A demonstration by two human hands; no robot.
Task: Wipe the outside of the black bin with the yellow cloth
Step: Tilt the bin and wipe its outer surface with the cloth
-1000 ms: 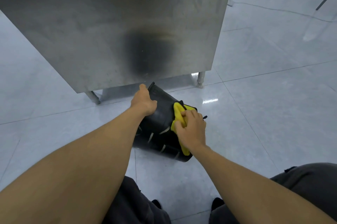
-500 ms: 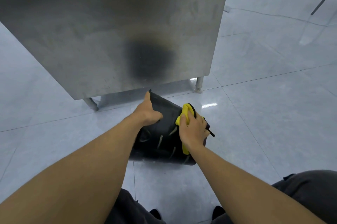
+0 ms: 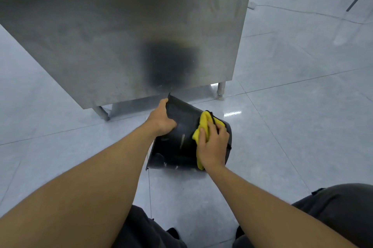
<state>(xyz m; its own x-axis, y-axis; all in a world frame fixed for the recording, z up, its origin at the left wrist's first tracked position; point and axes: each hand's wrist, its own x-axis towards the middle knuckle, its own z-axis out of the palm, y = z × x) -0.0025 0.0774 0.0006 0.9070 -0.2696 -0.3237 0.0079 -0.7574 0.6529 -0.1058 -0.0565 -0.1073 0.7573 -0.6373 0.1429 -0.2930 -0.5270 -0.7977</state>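
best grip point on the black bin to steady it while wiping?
Probably the rim edge, from the left. The black bin lies tipped on the floor, and the left hand already clamps that thin edge, leaving the wall free for the yellow cloth.

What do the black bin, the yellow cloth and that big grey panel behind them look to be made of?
Black bin: probably plastic, smooth with glossy glints. Yellow cloth: soft fabric, perhaps microfibre, bunched in folds. Grey panel: likely stainless steel, a dull brushed sheen with a blurred dark reflection.
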